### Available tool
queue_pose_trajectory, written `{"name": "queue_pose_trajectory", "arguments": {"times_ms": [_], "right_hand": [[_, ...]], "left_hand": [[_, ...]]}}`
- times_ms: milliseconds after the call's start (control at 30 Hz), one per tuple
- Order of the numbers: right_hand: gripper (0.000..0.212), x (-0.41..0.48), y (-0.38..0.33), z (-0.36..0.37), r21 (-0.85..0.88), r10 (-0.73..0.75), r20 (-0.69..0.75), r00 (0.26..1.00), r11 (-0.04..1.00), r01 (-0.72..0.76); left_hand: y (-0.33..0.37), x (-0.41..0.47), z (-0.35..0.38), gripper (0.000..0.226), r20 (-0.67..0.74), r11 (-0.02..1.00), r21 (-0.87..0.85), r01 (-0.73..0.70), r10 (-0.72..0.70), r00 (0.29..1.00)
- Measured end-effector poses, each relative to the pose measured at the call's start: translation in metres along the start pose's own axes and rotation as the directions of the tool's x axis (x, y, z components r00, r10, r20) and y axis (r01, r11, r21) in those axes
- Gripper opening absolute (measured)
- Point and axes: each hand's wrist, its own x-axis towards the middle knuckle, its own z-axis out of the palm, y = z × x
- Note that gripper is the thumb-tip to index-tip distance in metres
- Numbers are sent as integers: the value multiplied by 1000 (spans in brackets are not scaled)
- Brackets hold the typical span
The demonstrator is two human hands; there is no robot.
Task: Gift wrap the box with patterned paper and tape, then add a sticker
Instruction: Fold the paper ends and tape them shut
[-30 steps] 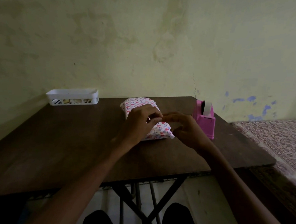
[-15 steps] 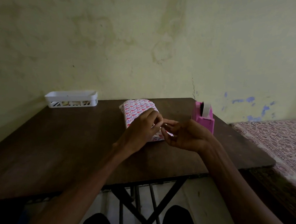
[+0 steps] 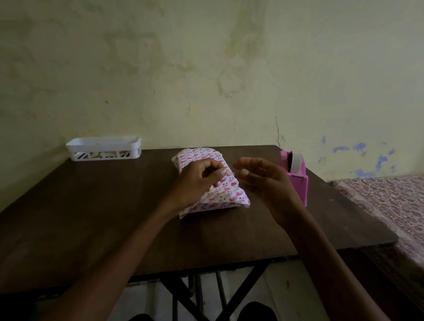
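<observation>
The box [image 3: 229, 191], already covered in patterned paper, lies on the worktop [image 3: 101, 215] toward its far middle, long axis running from 11 to 5 o'clock. The left hand [image 3: 199, 179] rests on its top with fingers curled and thumb pressed to the forefinger; whether it pinches a bit of tape or nothing at all cannot be told. The right hand [image 3: 262, 179] hovers just off the box at 3 o'clock, fingers loose and spread, holding nothing visible. The pink tape dispenser [image 3: 297, 184] stands beyond it at 3 o'clock, and a white basket [image 3: 104, 147] sits well apart at 10 o'clock.

What could go wrong: the paper at the near end, around 7 o'clock, juts out as a loose flap (no tape shows on it), so it may spring open if the left hand lifts. Any clear tape in that pinch could fold onto itself or stick to the fingers. A reach for the dispenser could also nudge the box and skew the fold.

Against half a second ago, the fingertips of both hands no longer meet over the box: the right hand has drawn away toward 3 o'clock and opened, while the left stays on the paper
</observation>
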Motion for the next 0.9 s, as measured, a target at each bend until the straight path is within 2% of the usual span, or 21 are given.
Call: {"name": "queue_pose_trajectory", "arguments": {"times_ms": [133,300,400,433,500,533,600,633,667,800,900], "right_hand": [[26,0,-2,3,-161,-104,35,994,981,108],[20,-1,2,11,-385,-214,-24,977,904,188],[18,-5,4,12,-370,-190,-124,974,920,132],[17,-8,7,12,-344,-169,-141,976,932,111],[16,-15,13,12,-303,-125,-161,979,950,72],[16,-19,17,11,-285,-105,-173,979,957,53],[16,-27,24,9,-234,-52,-194,980,972,6],[17,-31,26,8,-217,-23,-195,981,976,-20],[19,-34,28,8,-204,3,-187,982,978,-41],[22,-42,38,15,-218,64,-88,994,973,-82],[21,-43,46,21,-364,26,-80,996,930,-54]], "left_hand": [[4,0,-3,7,49,999,-29,26,-25,998],[4,-3,-2,8,45,999,-38,12,-10,999],[3,-8,-1,5,11,999,40,-10,9,1000],[2,-12,0,14,23,997,73,-29,27,999],[-2,-25,1,49,68,979,198,-52,40,997],[-6,-31,1,67,67,938,337,-81,62,996],[-17,-41,1,89,50,731,672,-119,115,992],[-23,-45,2,92,26,639,764,-89,107,994],[-29,-46,5,90,-17,609,792,-41,89,996],[-45,-50,13,56,-203,791,606,81,56,977],[-39,-51,11,33,-272,793,598,117,63,960]]}}
